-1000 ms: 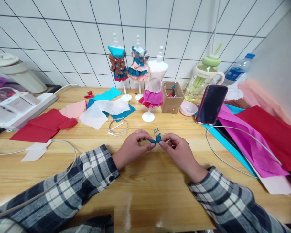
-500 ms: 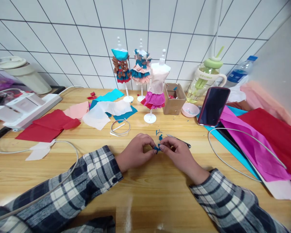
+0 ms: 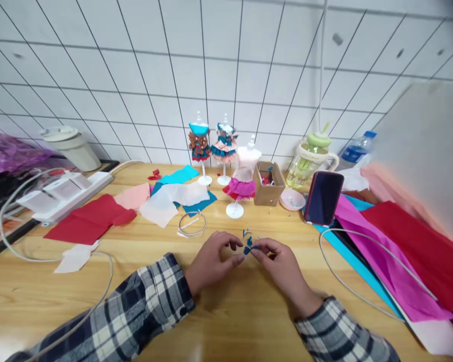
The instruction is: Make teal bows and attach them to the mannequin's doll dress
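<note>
A small dark-blue fabric piece [image 3: 246, 250] is pinched at its right end between the thumb and finger of my right hand [image 3: 281, 264]. Just left of it, my left hand [image 3: 216, 260] has its thumb and fingers apart, with nothing between them. Small blue scraps [image 3: 249, 241] lie on the table just beyond the fingertips. Behind them stands a mini dress form [image 3: 245, 171] in a pale pink top and magenta skirt. Two more dressed forms, one with brown bows [image 3: 199, 143] and one with blue and pink ruffles [image 3: 224, 147], stand further back.
Red cloth [image 3: 92, 216], white cloth [image 3: 162, 206] and a coiled wire [image 3: 192, 233] lie left on the table [image 3: 226, 322]. A cardboard box [image 3: 268, 193], pink dish [image 3: 292, 199], phone [image 3: 323, 197] and magenta fabric [image 3: 385, 266] are right. A power strip [image 3: 71, 196] sits far left.
My left thumb and fingers have opened and come off the blue piece, which my right hand keeps. The camera view has tilted up, so the table things appear lower.
</note>
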Demonstrator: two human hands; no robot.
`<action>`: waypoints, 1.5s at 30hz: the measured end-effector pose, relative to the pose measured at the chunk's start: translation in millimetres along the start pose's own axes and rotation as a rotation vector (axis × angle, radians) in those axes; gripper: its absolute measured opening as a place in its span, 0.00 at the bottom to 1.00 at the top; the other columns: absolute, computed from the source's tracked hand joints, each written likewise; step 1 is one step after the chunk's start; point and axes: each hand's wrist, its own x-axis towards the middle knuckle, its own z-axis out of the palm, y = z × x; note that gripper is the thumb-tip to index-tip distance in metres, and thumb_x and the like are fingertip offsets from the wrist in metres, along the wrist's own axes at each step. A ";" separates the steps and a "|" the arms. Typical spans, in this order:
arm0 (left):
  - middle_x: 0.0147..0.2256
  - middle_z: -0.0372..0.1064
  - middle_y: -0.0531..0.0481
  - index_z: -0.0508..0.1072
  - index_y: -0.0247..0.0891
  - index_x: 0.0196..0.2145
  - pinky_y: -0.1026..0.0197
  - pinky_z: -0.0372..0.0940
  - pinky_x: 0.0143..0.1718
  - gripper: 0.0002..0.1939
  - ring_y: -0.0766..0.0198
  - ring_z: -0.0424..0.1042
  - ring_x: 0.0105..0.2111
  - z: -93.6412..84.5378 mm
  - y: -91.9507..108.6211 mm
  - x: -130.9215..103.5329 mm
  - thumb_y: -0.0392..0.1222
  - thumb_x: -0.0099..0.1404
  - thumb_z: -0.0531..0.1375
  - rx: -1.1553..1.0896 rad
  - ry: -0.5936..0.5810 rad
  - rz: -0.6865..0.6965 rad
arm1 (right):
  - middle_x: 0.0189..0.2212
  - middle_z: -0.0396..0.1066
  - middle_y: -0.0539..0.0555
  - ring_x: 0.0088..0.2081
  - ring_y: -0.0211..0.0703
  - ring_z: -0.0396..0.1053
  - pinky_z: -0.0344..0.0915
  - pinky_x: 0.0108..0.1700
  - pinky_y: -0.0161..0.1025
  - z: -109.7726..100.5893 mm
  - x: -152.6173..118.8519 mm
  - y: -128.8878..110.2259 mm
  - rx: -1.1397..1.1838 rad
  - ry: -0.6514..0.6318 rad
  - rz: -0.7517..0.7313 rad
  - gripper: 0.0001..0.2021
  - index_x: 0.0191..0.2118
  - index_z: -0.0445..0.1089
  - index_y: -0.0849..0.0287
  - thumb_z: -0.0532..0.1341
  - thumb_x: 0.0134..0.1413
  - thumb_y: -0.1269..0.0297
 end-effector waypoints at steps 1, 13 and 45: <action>0.36 0.71 0.48 0.72 0.38 0.41 0.58 0.63 0.42 0.13 0.60 0.69 0.38 -4.0 -2.4 1.2 0.46 0.60 0.61 -0.029 0.051 -0.037 | 0.27 0.73 0.52 0.29 0.40 0.66 0.63 0.32 0.37 -3.6 2.0 -2.5 0.067 0.031 0.003 0.11 0.33 0.74 0.59 0.64 0.48 0.57; 0.50 0.70 0.41 0.68 0.36 0.52 0.53 0.61 0.51 0.23 0.54 0.68 0.50 0.5 -52.5 100.9 0.44 0.59 0.61 0.114 0.254 -0.221 | 0.36 0.73 0.53 0.39 0.42 0.69 0.67 0.39 0.37 -34.5 78.4 -100.6 0.335 0.202 -0.288 0.09 0.32 0.72 0.57 0.66 0.47 0.58; 0.43 0.75 0.43 0.73 0.41 0.44 0.56 0.64 0.41 0.14 0.53 0.72 0.44 -3.6 -49.6 115.0 0.48 0.67 0.53 0.341 0.029 -0.140 | 0.39 0.72 0.56 0.41 0.44 0.72 0.69 0.37 0.38 -4.5 131.0 -106.7 0.449 0.198 -0.269 0.15 0.39 0.56 0.53 0.63 0.51 0.60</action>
